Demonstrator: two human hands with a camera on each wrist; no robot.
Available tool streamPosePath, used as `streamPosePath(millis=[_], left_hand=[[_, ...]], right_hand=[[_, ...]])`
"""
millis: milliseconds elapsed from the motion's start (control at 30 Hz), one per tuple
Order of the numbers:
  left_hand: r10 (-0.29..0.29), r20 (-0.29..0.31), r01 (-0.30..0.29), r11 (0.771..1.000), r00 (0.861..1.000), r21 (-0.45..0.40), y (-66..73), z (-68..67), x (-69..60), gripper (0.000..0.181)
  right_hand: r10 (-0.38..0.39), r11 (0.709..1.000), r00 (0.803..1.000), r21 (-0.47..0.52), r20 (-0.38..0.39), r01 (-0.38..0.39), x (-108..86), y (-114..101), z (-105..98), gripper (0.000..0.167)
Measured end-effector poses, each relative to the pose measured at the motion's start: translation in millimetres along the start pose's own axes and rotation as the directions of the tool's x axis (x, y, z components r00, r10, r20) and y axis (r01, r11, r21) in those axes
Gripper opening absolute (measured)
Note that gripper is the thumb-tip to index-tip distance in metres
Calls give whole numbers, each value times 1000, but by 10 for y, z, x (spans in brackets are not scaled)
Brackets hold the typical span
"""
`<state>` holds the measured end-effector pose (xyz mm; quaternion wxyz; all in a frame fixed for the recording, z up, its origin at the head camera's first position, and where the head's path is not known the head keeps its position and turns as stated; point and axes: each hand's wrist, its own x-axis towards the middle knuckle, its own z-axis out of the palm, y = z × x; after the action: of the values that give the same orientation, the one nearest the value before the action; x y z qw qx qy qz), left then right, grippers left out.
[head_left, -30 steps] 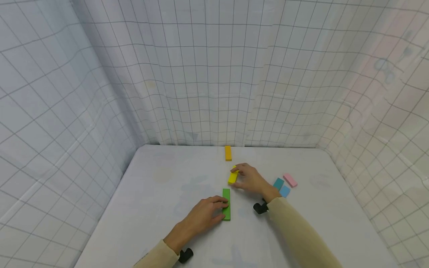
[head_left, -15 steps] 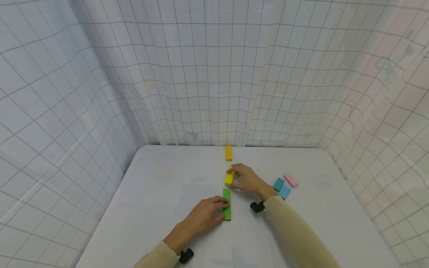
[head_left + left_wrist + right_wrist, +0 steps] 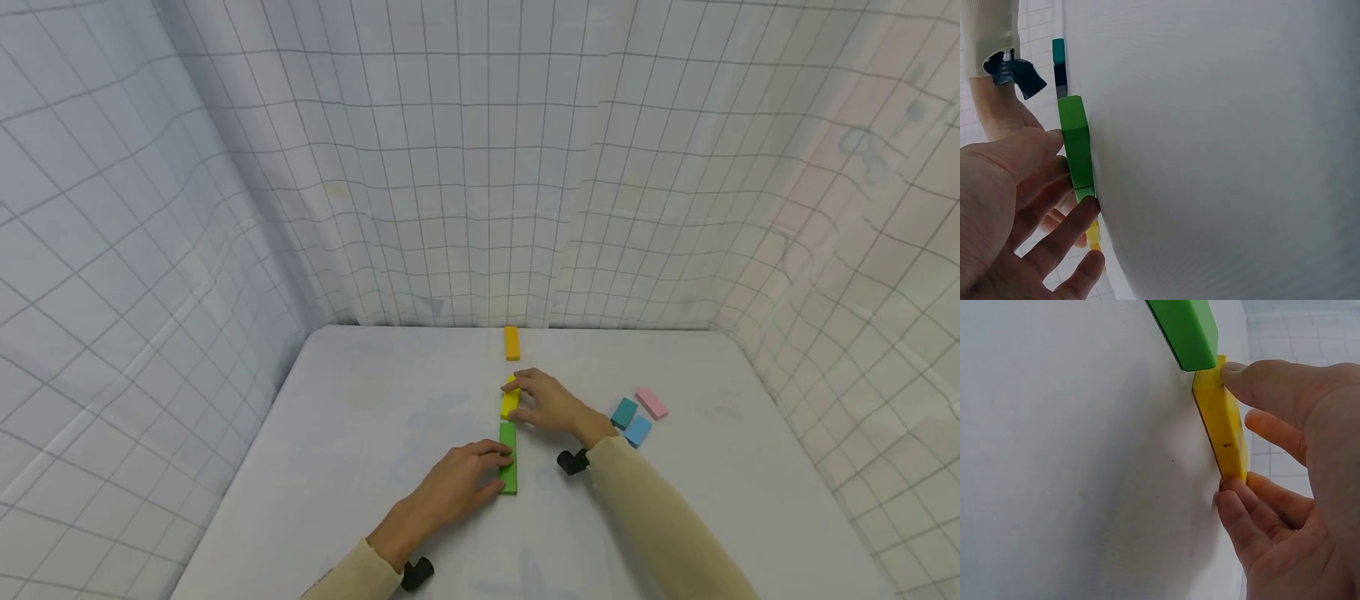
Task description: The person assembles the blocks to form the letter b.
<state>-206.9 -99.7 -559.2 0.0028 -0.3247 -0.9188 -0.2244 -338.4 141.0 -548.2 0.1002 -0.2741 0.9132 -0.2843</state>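
L hand [image 3: 453, 483] gripping grn block [image 3: 1079, 156], R hand [image 3: 553, 403] pinching ylw block [image 3: 1219, 422], just beyond

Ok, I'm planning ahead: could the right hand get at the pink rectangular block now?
Probably not yet: the right hand holds the yellow rectangular block, though nothing covers the pink rectangular block.

White table [image 3: 360, 450], green and yellow blocks [image 3: 1079, 159], four other blocks [image 3: 624, 413]

Green block [image 3: 509, 472], long, seamed across, flat on bench [image 3: 405, 375], left hand [image 3: 459, 481] gripping it | yellow block [image 3: 509, 405], shorter, dark-marked, pinched lengthwise by right hand [image 3: 551, 404], just beyond green's far end
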Motion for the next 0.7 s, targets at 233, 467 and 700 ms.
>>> streamPosePath(millis=[233, 467, 700], left_hand=[[-1, -4, 1, 1000, 1000, 10, -2, 4, 3, 35], [5, -3, -5, 1000, 1000, 16, 11, -9, -2, 34], [-5, 6, 5, 1000, 1000, 2, 2, -4, 8, 35]], right_hand=[[5, 1000, 1000, -15, 16, -5, 20, 38, 19, 45], [-3, 1000, 1000, -12, 27, 4, 18, 22, 29, 43], [-20, 1000, 999, 6, 33, 20, -3, 0, 23, 41]])
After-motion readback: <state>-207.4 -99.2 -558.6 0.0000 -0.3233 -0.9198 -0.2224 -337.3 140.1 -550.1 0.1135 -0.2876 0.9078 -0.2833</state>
